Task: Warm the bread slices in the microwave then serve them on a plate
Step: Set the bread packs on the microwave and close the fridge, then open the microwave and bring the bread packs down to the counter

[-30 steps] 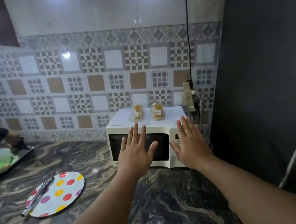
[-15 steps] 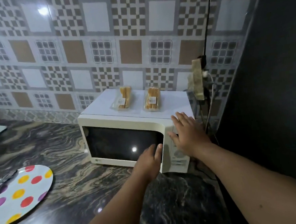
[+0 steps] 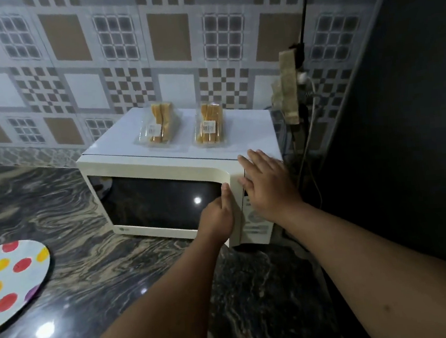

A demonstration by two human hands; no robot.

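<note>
Left hand (image 3: 217, 217) grips microwave (image 3: 162, 180) door's right edge; right hand (image 3: 269, 184) flat, released, on its control side. Two bread packs (image 3: 161, 125) (image 3: 209, 123) atop microwave; dotted plate (image 3: 13, 281) left on tabletop (image 3: 94, 265).

Both forearms reach forward from the lower edge of the view, bare to beyond the wrist. The left arm rises from about 6 o'clock toward 12; the left hand (image 3: 217, 219) has its fingers curled out of sight and its thumb pointing straight up toward 12 o'clock. The right arm comes in from 4 o'clock, angled toward 10; the right hand (image 3: 269, 184) lies flat, palm down, fingers straight and slightly spread toward 11 o'clock.
</note>
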